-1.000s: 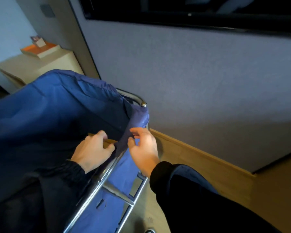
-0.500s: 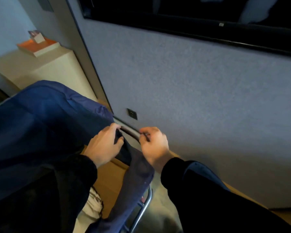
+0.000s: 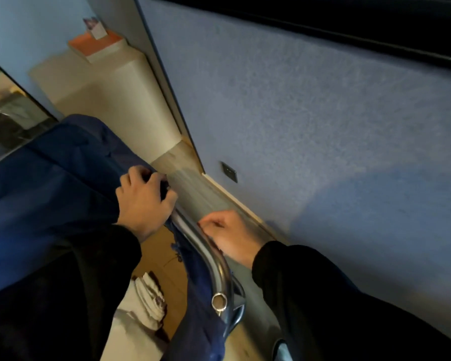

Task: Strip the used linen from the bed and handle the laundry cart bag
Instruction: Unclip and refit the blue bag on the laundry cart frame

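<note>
My left grip (image 3: 143,201) is curled over the top edge of the blue laundry bag (image 3: 50,191), bunching the cloth at the upper end of the chrome cart rail (image 3: 206,254). Its fingertips are sunk in a dark fold, so I can't see how much cloth they have. My right grip (image 3: 229,235) sits just on the other side of the rail with its fingers curled toward the thumb. The frame is smeared there, and I cannot tell whether it pinches anything or only touches the rail. My black sleeves cover much of the lower view.

In the gap between my left sleeve and the bag's hem lies a bundle of white linen (image 3: 146,295) with dark trim — inside the bag or beneath it, I can't make out.

Past the rail I see a skirting board (image 3: 235,201) and a dark wall socket (image 3: 229,171) on the blue-grey wall. Further left, a beige cabinet (image 3: 102,95) carries an orange book (image 3: 97,45) with a small card (image 3: 95,28) on it. A dark frame (image 3: 349,22) is cut off at the top edge — a mirror (image 3: 5,113) at the left edge.
</note>
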